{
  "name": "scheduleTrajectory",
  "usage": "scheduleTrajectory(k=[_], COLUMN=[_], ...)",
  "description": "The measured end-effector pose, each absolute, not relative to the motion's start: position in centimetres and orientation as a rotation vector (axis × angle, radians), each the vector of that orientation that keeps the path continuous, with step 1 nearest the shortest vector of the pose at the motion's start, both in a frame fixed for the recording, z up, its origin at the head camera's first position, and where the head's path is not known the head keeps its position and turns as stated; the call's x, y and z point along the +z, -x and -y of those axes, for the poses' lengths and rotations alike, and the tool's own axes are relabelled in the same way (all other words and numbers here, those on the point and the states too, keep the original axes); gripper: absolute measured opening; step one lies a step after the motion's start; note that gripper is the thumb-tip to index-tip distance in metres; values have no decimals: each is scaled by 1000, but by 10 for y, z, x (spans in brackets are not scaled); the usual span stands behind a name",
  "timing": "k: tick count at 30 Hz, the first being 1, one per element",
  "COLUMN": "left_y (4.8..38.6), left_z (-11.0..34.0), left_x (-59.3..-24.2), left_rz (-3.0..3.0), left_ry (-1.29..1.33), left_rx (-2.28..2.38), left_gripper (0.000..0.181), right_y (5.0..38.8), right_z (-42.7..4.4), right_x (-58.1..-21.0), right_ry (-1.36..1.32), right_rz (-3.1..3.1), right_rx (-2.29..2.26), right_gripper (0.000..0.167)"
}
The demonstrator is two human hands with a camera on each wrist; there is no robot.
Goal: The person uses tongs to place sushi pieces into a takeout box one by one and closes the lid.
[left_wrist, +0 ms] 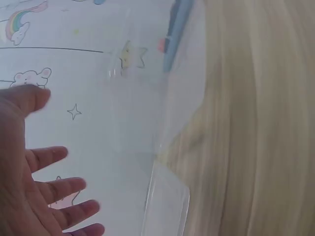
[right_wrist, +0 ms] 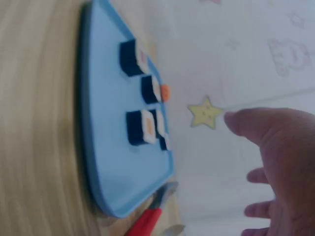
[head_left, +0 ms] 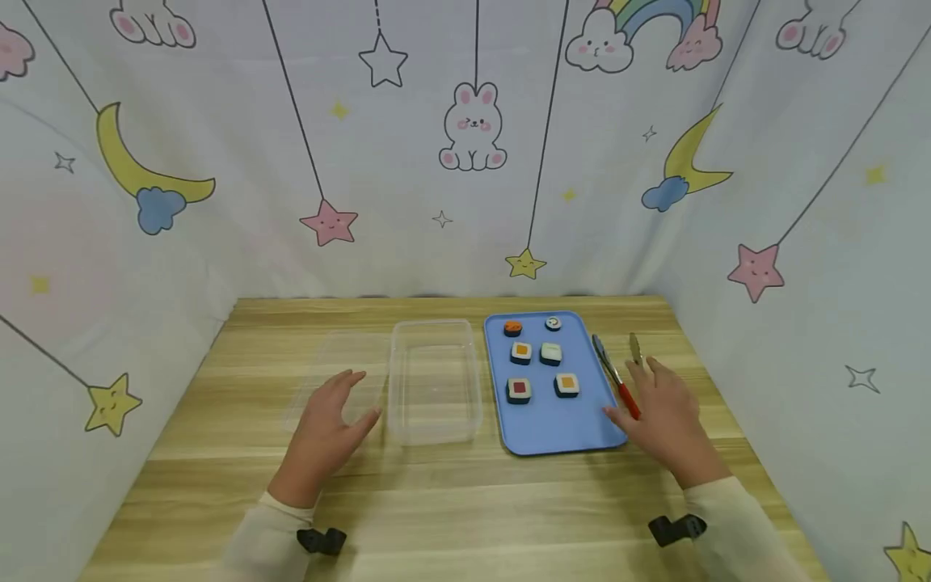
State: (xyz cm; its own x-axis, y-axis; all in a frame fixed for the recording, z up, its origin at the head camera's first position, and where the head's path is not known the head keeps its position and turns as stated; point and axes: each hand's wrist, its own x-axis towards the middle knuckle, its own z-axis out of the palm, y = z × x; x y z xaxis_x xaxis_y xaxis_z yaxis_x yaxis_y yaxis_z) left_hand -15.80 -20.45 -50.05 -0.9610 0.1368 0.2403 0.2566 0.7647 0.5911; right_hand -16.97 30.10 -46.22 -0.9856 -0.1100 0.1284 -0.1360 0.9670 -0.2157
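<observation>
My left hand [head_left: 327,432] hovers with spread fingers over the near side of a clear flat lid [head_left: 345,364], left of a clear empty plastic box [head_left: 436,388]. In the left wrist view the hand [left_wrist: 44,182] holds nothing. A blue tray [head_left: 560,424] carries several sushi pieces, one with a red centre [head_left: 519,390] and one with an orange centre [head_left: 566,385]. Over tongs with red handles [head_left: 629,401], right of the tray, is my right hand [head_left: 665,416], fingers apart. The right wrist view shows that hand [right_wrist: 280,157] gripping nothing, with the tongs' red handle [right_wrist: 144,223] below.
The wooden table [head_left: 465,517] ends at a white patterned curtain [head_left: 407,162] at the back and on both sides. The tray's right edge lies close beside the tongs.
</observation>
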Motion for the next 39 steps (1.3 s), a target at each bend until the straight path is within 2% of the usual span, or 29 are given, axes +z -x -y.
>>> scheduleTrajectory(k=[3,8,16,21,25,30,39], left_y=[161,167,173,172,172,172,175], left_z=[191,176,169,169,169,168,164], left_x=[-505,-512,-526,-538,-550,-561,-562], left_rz=[2759,2727,2602,2520,2461,2421,2383], left_ry=[237,121,-2,23,62,111,137], left_rx=[-1173,-1393,-1596,-1654,-1681,-1668,-1703], left_gripper=[57,54,52,52,53,56,61], right_y=[177,185,193,196,198,197,198], right_z=[-310,-322,-328,-327,-327,-326,-328], right_x=[-465,-480,-526,-547,-557,-561,-564], right_ry=[-93,35,262,337,347,378,435], right_rz=[2951,2935,2931,2860,2788,2746,2726], right_rx=[475,641,751,789,717,655,657], right_gripper=[76,68,77,80,72,61,62])
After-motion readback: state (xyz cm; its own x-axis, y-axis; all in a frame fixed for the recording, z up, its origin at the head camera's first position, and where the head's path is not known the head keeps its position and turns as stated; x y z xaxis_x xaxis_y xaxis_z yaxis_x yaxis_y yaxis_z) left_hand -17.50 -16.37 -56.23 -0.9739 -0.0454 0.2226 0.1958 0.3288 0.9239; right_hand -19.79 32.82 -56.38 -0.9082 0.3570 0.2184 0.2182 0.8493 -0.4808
